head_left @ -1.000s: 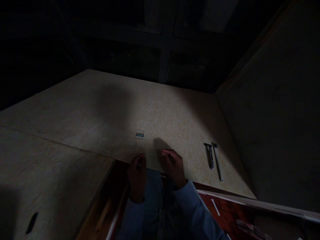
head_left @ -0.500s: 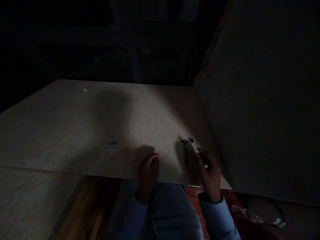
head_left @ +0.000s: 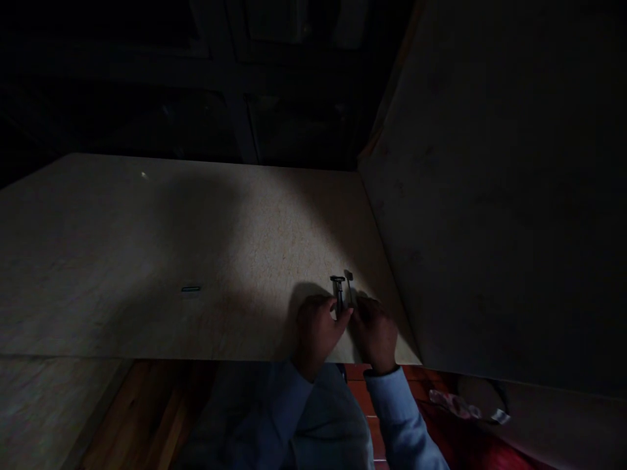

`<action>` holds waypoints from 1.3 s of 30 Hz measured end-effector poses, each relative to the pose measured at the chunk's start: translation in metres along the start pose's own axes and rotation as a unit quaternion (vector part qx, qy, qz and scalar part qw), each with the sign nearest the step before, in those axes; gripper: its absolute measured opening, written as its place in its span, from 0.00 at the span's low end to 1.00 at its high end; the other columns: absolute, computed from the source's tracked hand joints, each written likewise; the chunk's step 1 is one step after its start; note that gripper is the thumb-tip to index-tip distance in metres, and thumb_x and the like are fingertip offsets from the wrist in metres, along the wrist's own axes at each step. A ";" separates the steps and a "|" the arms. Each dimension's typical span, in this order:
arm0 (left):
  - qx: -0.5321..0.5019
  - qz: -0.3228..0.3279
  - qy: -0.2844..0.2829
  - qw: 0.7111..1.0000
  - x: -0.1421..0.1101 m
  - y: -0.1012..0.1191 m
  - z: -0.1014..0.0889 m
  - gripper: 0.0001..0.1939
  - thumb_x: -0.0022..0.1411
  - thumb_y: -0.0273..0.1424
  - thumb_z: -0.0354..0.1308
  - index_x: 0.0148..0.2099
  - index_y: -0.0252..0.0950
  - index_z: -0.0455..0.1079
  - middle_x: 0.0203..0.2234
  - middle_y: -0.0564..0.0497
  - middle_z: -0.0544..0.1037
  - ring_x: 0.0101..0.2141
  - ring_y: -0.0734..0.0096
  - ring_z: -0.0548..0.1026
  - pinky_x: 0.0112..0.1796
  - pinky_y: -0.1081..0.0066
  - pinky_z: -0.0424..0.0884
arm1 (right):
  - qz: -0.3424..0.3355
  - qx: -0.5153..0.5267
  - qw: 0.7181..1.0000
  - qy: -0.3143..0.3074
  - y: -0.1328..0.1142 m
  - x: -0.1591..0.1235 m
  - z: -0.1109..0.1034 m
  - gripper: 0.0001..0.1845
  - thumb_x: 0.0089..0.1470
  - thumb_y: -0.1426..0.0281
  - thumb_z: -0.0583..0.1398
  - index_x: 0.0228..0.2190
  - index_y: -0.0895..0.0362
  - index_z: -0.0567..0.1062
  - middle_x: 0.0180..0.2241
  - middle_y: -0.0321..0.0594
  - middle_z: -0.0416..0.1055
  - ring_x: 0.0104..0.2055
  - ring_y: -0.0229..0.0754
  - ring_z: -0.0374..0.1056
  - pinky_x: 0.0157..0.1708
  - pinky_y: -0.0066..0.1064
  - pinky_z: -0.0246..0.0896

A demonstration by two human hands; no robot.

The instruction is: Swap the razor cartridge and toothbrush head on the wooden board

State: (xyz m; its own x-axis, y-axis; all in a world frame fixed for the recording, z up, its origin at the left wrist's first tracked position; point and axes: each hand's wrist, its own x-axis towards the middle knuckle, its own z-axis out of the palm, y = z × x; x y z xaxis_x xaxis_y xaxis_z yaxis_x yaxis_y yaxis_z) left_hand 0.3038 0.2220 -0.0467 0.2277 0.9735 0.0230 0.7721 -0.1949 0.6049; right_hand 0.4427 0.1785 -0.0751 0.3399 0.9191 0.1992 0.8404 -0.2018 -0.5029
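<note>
In the dim head view, a T-shaped razor [head_left: 339, 287] with a metal handle lies on the pale tabletop [head_left: 274, 228]. My left hand [head_left: 318, 329] has its thumb and fingers closed around the lower handle. Just right of the razor is a thin stick with a small dark head [head_left: 349, 277]; its lower end goes out of sight by my right hand [head_left: 377, 329]. The fingers of that hand are curled in, and what they hold is too dark to make out. A short dark bar [head_left: 191, 288] lies apart on the left.
A tall dark panel [head_left: 480, 215] rises along the table's right side. Dark framed panes [head_left: 245, 124] stand behind the far edge. Below the right front edge, a patterned cloth [head_left: 453, 403] lies near the reddish floor. A lighter surface [head_left: 44, 398] is at the lower left.
My left hand has moved right from bare tabletop to the razor and closed on its handle. My right hand has come in closer beside the thin stick. The view has shifted slightly right.
</note>
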 end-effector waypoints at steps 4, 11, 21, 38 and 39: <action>0.031 -0.039 -0.044 0.998 0.009 0.014 -0.004 0.12 0.61 0.40 0.60 0.39 0.39 0.80 0.35 0.45 0.83 0.40 0.60 0.79 0.38 0.68 0.67 | 0.029 -0.027 0.999 -0.018 -0.003 0.004 -0.005 0.17 0.60 0.59 0.57 0.38 0.59 0.79 0.37 0.49 0.79 0.38 0.48 0.75 0.33 0.30 0.56; 0.001 -0.096 -0.058 0.994 -0.004 -0.014 -0.035 0.08 0.59 0.34 0.59 0.35 0.40 0.79 0.33 0.48 0.84 0.34 0.66 0.80 0.31 0.71 0.61 | 0.056 -0.032 0.996 -0.064 -0.006 0.005 -0.016 0.16 0.59 0.59 0.58 0.38 0.57 0.78 0.35 0.48 0.80 0.35 0.47 0.75 0.29 0.30 0.53; 0.070 -0.209 0.160 0.962 -0.035 -0.161 -0.115 0.12 0.61 0.37 0.56 0.38 0.39 0.80 0.34 0.46 0.83 0.33 0.61 0.78 0.31 0.68 0.63 | 0.008 -0.021 0.989 -0.146 -0.049 -0.004 -0.002 0.14 0.57 0.60 0.58 0.31 0.55 0.80 0.30 0.46 0.80 0.33 0.47 0.76 0.28 0.30 0.54; 0.080 -0.102 0.319 0.939 -0.052 -0.217 -0.111 0.16 0.66 0.36 0.53 0.38 0.37 0.81 0.32 0.43 0.80 0.35 0.60 0.75 0.37 0.67 0.67 | 0.008 0.208 0.905 -0.372 -0.237 0.018 0.110 0.14 0.53 0.76 0.59 0.18 0.60 0.74 0.18 0.38 0.74 0.15 0.33 0.67 0.18 0.20 0.59; 0.082 -0.107 0.321 0.937 -0.051 -0.216 -0.110 0.16 0.66 0.36 0.53 0.38 0.37 0.81 0.31 0.43 0.80 0.35 0.60 0.75 0.37 0.67 0.66 | 0.003 0.203 0.907 -0.370 -0.239 0.018 0.112 0.15 0.54 0.76 0.59 0.17 0.60 0.74 0.18 0.39 0.74 0.16 0.32 0.68 0.18 0.20 0.59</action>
State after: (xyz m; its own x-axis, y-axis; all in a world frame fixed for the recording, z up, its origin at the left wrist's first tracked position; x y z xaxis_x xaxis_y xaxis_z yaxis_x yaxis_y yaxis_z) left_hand 0.0601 0.2276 -0.0905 -0.3065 0.8535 0.4215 0.8520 0.0485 0.5213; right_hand 0.2010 0.2812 -0.0451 -0.1581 0.9245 -0.3469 0.5646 -0.2036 -0.7998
